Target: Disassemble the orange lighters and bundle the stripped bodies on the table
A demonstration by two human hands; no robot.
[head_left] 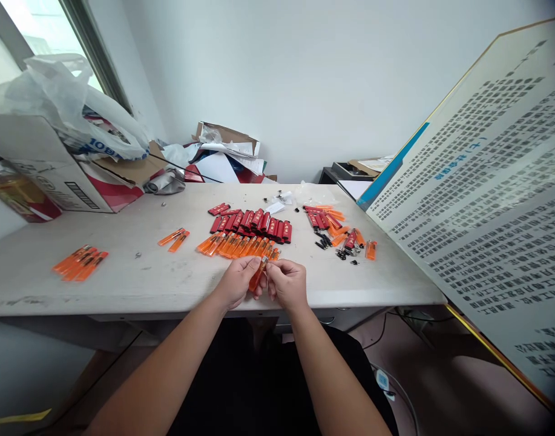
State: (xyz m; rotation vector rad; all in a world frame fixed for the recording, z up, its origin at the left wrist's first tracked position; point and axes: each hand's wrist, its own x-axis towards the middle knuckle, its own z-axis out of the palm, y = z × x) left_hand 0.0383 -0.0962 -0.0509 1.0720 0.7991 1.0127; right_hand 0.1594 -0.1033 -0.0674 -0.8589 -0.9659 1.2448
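Near the front edge of the table, an orange lighter (258, 278) is held tilted in my left hand (237, 282), between thumb and fingers. My right hand (287, 282) is closed in a pinch beside the lighter's metal top; what its fingertips hold is hidden. Just beyond both hands lies a row of orange lighters (241, 245) with metal tops. Behind that row are piled several red sleeves (252, 221) with gold lettering and black ends.
Orange lighters (82, 263) lie at far left, with more lighters (178, 241) nearer. On the right are red sleeves (316, 219), small black parts (323, 240) and metal bits (343, 251). A large printed board (477, 181) leans at right; a cardboard box (45, 169) stands at left.
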